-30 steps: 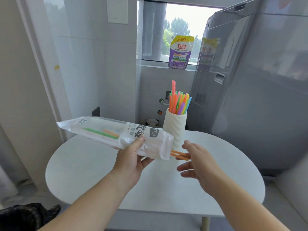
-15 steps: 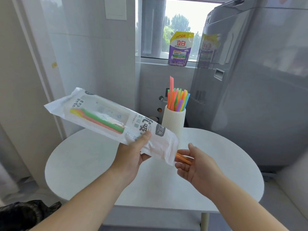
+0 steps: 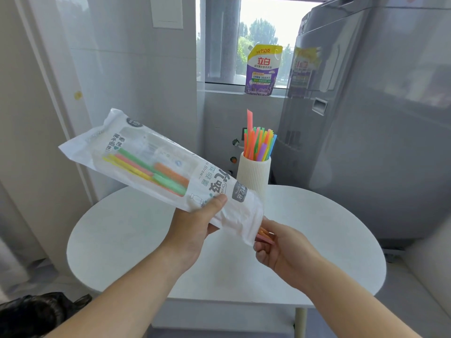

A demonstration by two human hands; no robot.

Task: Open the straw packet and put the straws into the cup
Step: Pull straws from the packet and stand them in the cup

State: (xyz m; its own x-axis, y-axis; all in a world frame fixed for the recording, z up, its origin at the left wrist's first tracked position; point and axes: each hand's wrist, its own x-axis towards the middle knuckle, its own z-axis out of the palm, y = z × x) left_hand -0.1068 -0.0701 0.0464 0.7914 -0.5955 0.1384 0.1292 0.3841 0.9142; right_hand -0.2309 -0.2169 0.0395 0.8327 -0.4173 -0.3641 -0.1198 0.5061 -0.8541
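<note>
My left hand (image 3: 195,223) grips the white straw packet (image 3: 146,164) near its open lower end and holds it tilted, closed end up to the left. Yellow, green and orange straws show through its clear window. Orange and pink straw ends (image 3: 264,235) stick out of the packet's mouth, and my right hand (image 3: 280,245) sits just under that mouth with its fingers curled round them. Behind stands the white ribbed cup (image 3: 253,174) on the table, filled with several coloured straws (image 3: 258,145).
The round white table (image 3: 329,230) lies below my hands. A grey washing machine (image 3: 378,118) fills the right side. A purple detergent pouch (image 3: 263,69) stands on the window sill. White wall panels are at the left, and a black bag (image 3: 36,311) lies on the floor.
My left hand has tipped the packet steeper, its closed end rising. The straws inside slid toward the mouth. My right hand came in under the mouth and closed on the straw ends.
</note>
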